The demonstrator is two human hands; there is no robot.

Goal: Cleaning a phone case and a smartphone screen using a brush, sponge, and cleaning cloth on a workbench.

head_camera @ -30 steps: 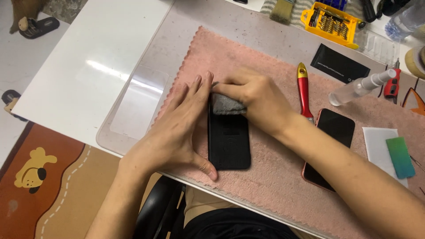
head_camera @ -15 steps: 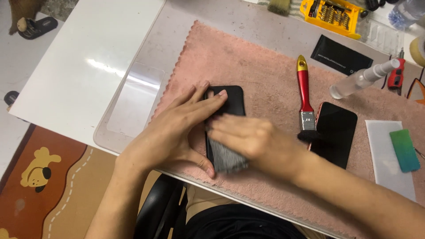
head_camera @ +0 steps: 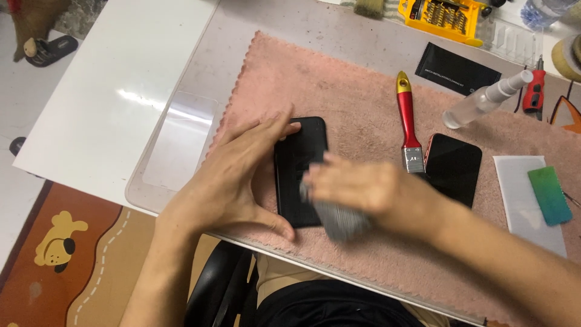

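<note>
So the black phone is lying flat on a pink microfiber towel spread over the tabletop, toward the near edge, which is probably giving it a soft, non-slip bed. The left hand is bracing it: fingers are spreading along the phone's left side and far corner while the thumb is hooking around the near corner, so that grip is wide open and just pressing the thing still, not lifting it. The right hand is bunching a grey cloth against the lower half of the screen; it's blurry, but the fingers are looking pressed together and pinching the wad of cloth. Just to the right, a red-handled brush is lying on the towel with its bristle end nearly touching a second dark phone with a reddish edge. Farther right, a white sheet is sitting with a green card on top. Far side: a clear spray bottle lying on its side, a black flat pouch, a yellow screwdriver bit case. Left of the towel, a clear glass screen protector is resting on the tabletop, well away from the wiping.
</note>
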